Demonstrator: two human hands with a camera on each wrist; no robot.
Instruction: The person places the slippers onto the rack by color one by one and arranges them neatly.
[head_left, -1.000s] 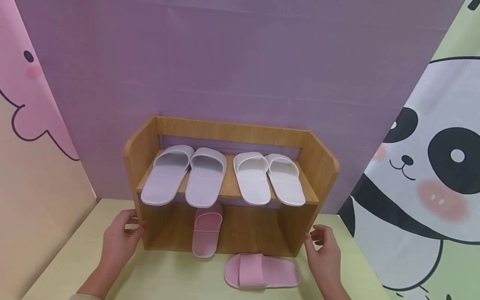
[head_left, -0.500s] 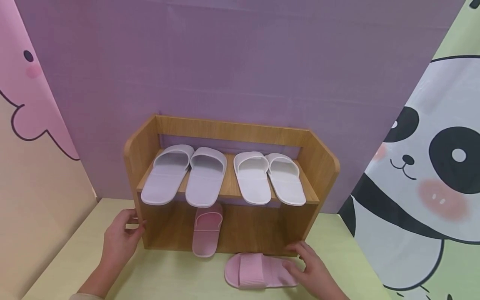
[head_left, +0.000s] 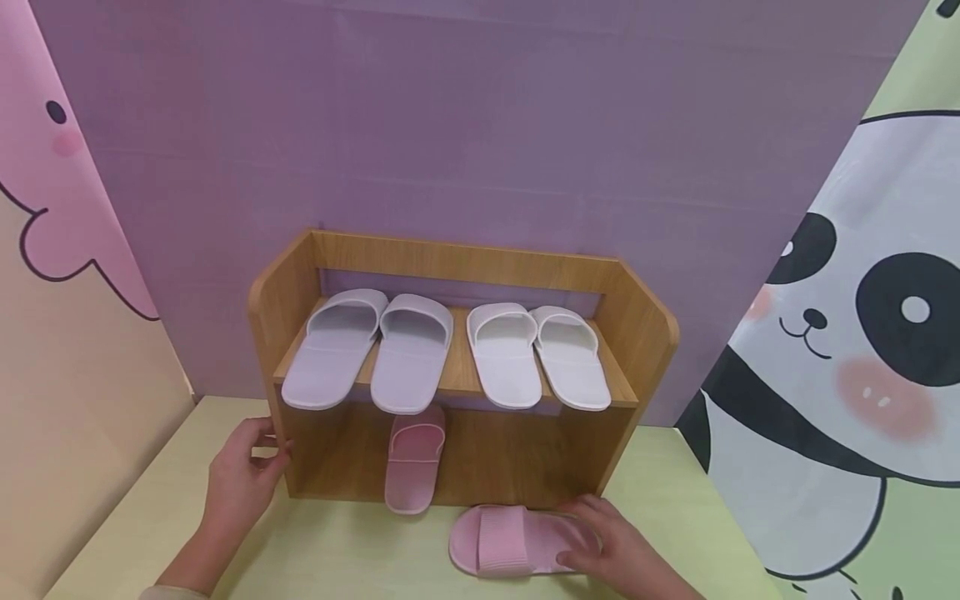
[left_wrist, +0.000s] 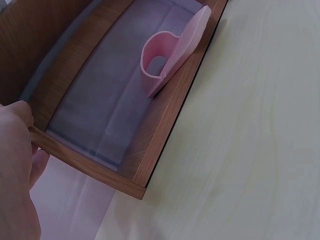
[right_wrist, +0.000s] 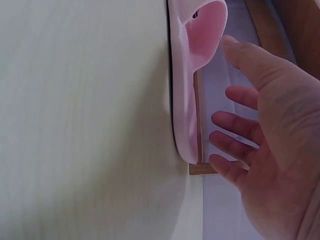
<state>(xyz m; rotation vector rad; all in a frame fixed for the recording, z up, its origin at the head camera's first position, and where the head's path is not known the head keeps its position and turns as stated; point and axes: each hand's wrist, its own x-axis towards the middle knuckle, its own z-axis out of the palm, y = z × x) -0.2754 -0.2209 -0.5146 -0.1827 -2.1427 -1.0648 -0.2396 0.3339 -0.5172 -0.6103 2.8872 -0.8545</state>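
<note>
A small wooden shoe rack (head_left: 465, 258) stands against the purple backdrop. My left hand (head_left: 240, 475) grips the front edge of its left side panel (left_wrist: 85, 165), thumb and fingers on either side. Flat on the table in front of the rack, a pink slipper (head_left: 502, 542) lies sideways, its strap toward the left. My right hand (head_left: 611, 542) hovers over the toe-free right end of that slipper; in the right wrist view its fingers (right_wrist: 235, 125) are spread and hold nothing. A second pink slipper (head_left: 412, 475) rests on the lower shelf, left of the middle, its sole end jutting out.
Two pale lilac slippers (head_left: 411, 358) sit on the upper shelf at left, and two white slippers (head_left: 506, 367) at right. The light table (head_left: 360, 554) extends in front. A panda-print panel (head_left: 810, 400) borders the right side, a pink cartoon panel (head_left: 75, 208) the left.
My right hand has left the rack's right side panel and moved left and down, over the pink slipper on the table. My left hand stays on the rack; the slippers have not moved.
</note>
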